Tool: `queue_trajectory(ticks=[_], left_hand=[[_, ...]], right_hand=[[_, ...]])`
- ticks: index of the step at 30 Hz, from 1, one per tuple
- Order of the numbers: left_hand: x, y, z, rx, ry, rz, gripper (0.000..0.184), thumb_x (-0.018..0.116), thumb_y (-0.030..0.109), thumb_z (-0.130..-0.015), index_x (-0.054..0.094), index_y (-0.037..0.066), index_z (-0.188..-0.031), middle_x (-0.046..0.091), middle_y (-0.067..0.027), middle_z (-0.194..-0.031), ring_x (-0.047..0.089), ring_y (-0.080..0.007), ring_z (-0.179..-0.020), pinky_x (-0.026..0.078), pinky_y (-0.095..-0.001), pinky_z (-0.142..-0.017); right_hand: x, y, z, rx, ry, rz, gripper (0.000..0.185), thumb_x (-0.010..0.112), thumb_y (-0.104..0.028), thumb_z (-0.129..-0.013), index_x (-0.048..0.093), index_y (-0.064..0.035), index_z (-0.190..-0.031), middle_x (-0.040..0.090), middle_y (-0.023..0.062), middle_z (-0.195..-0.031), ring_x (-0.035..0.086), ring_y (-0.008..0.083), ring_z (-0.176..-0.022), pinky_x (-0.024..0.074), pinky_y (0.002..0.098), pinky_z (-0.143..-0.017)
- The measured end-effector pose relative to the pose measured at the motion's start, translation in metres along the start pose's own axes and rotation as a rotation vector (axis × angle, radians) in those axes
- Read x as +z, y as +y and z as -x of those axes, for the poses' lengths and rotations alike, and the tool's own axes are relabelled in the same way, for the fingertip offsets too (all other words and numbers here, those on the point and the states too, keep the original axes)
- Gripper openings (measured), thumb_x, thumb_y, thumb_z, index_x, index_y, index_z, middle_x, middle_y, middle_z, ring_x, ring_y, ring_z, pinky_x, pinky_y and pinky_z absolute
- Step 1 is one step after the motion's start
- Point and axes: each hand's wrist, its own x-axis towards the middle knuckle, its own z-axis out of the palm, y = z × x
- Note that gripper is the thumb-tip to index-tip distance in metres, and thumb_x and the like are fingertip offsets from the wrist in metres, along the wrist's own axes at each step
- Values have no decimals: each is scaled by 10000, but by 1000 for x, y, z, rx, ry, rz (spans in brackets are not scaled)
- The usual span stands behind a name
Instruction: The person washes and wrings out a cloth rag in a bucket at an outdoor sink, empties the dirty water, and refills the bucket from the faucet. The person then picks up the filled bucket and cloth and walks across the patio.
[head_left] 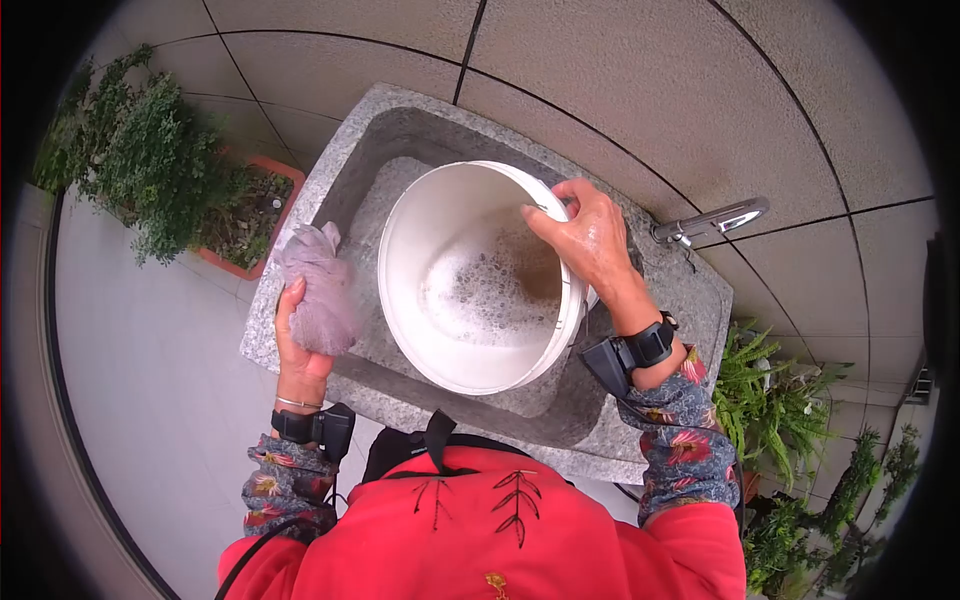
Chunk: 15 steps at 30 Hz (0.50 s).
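A white plastic bucket is tilted in the stone sink, its mouth facing me. Brownish, soapy water with bubbles lies inside it. My right hand grips the bucket's rim on the right, thumb over the inner edge. My left hand is wrapped around a bunched greyish-purple cloth above the sink's left edge. Part of the left fingers is hidden behind the cloth.
A metal faucet stands at the sink's back right, near the tiled wall. Left of the sink is a leafy plant in an orange planter. Ferns grow to the right.
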Motion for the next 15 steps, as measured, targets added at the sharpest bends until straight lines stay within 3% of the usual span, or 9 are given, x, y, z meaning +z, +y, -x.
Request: queue_trajectory(ticks=[2,11,15], left_hand=[[-10,2,-3,-29,2,13,536,536,243,-819,386,27,-1286,499,-115,-1222,492,-239,-1097,384,-363,-947],[-15,13,-11,-19,28,26,548,540,252,-822,371,34,-1296,484,-113,-1237,493,-243,-1093,395,-358,-934],[-12,20,-16,35,44,56,490,541,284,-830,414,36,-1234,553,-129,-1103,565,-253,-942,479,-377,-804]], right_hand=[[9,-13,-4,-45,-4,60,547,643,-381,-639,599,49,-975,630,229,-859,624,337,-802,476,394,-745],[33,-36,-20,-110,-68,40,516,609,-410,-679,618,-36,-1035,620,245,-869,611,350,-811,475,408,-726],[56,-52,-24,-167,-58,163,517,574,-416,-702,615,-20,-1032,594,276,-844,594,364,-823,478,427,-692]])
